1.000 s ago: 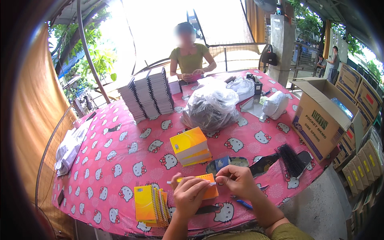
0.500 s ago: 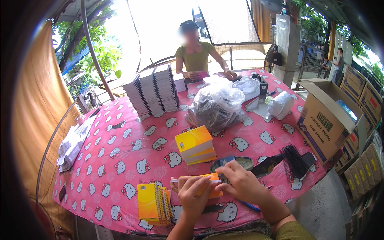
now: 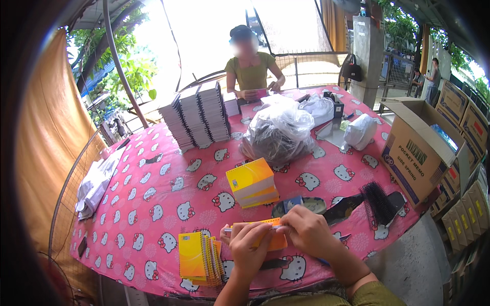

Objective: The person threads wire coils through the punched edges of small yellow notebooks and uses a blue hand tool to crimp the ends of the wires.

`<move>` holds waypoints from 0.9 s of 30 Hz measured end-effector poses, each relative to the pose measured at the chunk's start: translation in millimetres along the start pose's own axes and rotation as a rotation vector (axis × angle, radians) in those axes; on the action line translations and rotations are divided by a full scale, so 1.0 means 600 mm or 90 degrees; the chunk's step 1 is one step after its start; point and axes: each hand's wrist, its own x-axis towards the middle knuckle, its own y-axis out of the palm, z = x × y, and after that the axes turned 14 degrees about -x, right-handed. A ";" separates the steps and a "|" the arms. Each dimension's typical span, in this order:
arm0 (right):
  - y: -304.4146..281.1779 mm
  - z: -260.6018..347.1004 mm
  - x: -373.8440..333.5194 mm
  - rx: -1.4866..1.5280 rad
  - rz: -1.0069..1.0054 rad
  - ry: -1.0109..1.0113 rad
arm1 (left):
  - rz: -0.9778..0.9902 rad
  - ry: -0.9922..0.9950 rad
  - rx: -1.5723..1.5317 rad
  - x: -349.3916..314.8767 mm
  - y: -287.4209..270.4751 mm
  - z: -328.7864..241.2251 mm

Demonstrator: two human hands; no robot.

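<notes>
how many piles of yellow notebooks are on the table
2: one pile beyond the left hand, one spiral-bound pile to that hand's left. Others may be hidden.

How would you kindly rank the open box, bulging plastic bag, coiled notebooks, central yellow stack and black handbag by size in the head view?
Open box
Bulging plastic bag
Coiled notebooks and central yellow stack, too alike to rank
Black handbag

There are two piles of yellow-covered notebooks (image 3: 191, 255), three white, black-coiled paper stacks (image 3: 196, 117), one orange-covered notebook (image 3: 278, 243) and one black handbag (image 3: 352, 71).
</notes>
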 end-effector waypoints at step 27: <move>0.002 -0.146 0.017 -0.055 0.086 -0.009 | 0.055 -0.009 0.015 -0.004 -0.017 -0.011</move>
